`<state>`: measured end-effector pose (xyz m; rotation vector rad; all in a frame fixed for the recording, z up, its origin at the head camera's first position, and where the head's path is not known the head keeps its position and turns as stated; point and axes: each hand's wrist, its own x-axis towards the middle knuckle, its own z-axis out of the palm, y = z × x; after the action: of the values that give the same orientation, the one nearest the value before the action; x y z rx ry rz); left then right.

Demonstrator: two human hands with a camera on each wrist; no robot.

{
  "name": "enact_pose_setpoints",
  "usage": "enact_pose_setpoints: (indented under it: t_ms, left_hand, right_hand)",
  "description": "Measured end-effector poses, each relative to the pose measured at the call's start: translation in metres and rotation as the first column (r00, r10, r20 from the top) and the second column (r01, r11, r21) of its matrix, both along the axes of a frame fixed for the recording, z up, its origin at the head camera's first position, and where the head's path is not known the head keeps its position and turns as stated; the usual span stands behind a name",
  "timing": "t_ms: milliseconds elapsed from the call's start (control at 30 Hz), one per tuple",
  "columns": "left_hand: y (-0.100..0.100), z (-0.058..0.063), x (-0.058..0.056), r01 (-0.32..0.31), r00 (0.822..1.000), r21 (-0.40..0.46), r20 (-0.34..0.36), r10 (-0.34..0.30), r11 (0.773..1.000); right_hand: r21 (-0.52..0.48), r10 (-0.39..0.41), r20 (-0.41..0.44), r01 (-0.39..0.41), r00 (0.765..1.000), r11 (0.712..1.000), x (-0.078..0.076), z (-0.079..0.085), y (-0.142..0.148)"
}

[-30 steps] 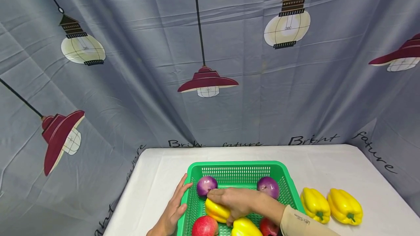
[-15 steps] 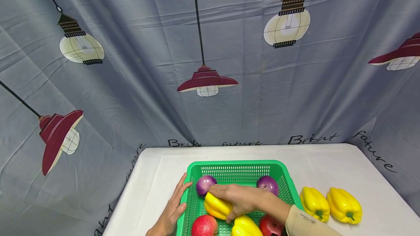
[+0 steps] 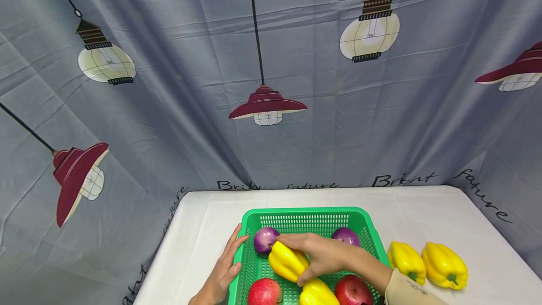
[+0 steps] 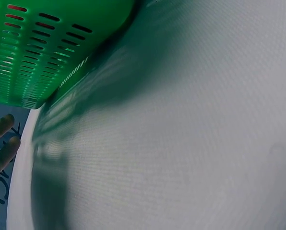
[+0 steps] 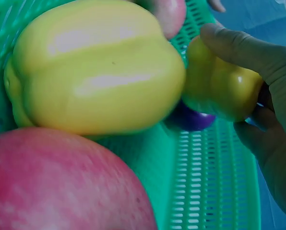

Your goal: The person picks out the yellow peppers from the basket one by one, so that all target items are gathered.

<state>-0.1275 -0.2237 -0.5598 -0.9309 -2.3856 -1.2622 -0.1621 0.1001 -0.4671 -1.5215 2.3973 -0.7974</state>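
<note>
Since half a second ago: right hand (image 3: pixel 319 253) plus the held yellow pepper (image 3: pixel 289 261) moved a bit right and slightly toward the far side; the red fruit (image 3: pixel 354 291) at near right now shows more. Left hand (image 3: pixel 220 272) roughly unchanged.

Right grip: part-closed on the pepper, thumb on the near side, fingers on the far side. Pepper is tilted, within the green basket (image 3: pixel 305 211) outline, left of centre, between the left purple onion (image 3: pixel 266 240) and a second yellow pepper (image 3: pixel 318 293). Can't tell if it's clear of the basket floor.

Left grip: nothing held. Fingers extended and spread at the basket's left rim; firm contact unclear.

Also in basket: right purple onion (image 3: pixel 346 236) far right, partly behind the right hand; red apple (image 3: pixel 264 292) near left. Two more peppers, left one (image 3: pixel 406 262) and right one (image 3: pixel 444 266), lie side by side on the white desk (image 3: pixel 207 220), right of the basket. Grey lamp-print curtain (image 3: pixel 178 107) behind.
</note>
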Motion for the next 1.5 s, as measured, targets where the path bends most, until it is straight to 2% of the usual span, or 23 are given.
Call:
enact_pose_setpoints:
  t_ms: [233,500,667,900,1067,1133,1200,1367,1500]
  left_hand:
    - [0.0,0.002,0.0,-0.007,1.0,-0.004,-0.003,0.007,1.0]
    - [0.001,0.001,-0.001,0.014,0.999,0.005,-0.05,-0.013,1.0]
    - [0.0,0.0,-0.002,0.021,0.998,0.014,-0.064,-0.02,1.0]
    - [0.0,-0.001,-0.003,0.037,0.998,0.031,-0.059,-0.035,0.999]
    - [-0.001,-0.001,-0.003,0.036,0.997,0.032,-0.065,-0.034,0.999]
    - [-0.001,-0.002,-0.003,0.036,0.997,0.035,-0.062,-0.034,0.999]
    - [-0.001,-0.002,-0.003,0.037,0.998,0.037,-0.06,-0.035,0.999]
    - [-0.001,-0.003,-0.003,0.033,0.998,0.035,-0.054,-0.032,0.999]
    - [-0.001,-0.003,-0.003,0.032,0.998,0.03,-0.047,-0.03,0.999]
  right_hand:
    - [-0.034,-0.123,0.046,0.124,0.991,0.992,0.004,0.007,0.018]
    - [-0.095,-0.181,0.121,0.193,0.976,0.976,0.009,0.003,0.034]
    - [-0.2,-0.174,0.182,0.21,0.968,0.957,0.011,0.004,0.043]
    - [-0.393,-0.056,0.255,0.157,0.965,0.906,0.015,0.007,0.055]
    - [-0.434,-0.048,0.304,0.184,0.951,0.882,0.021,0.011,0.061]
    - [-0.452,-0.035,0.351,0.202,0.936,0.869,0.024,0.013,0.063]
    - [-0.464,-0.037,0.363,0.215,0.931,0.859,0.027,0.015,0.067]
    - [-0.455,-0.11,0.364,0.279,0.925,0.845,0.034,0.019,0.075]
    - [-0.448,-0.147,0.397,0.331,0.906,0.83,0.04,0.021,0.082]
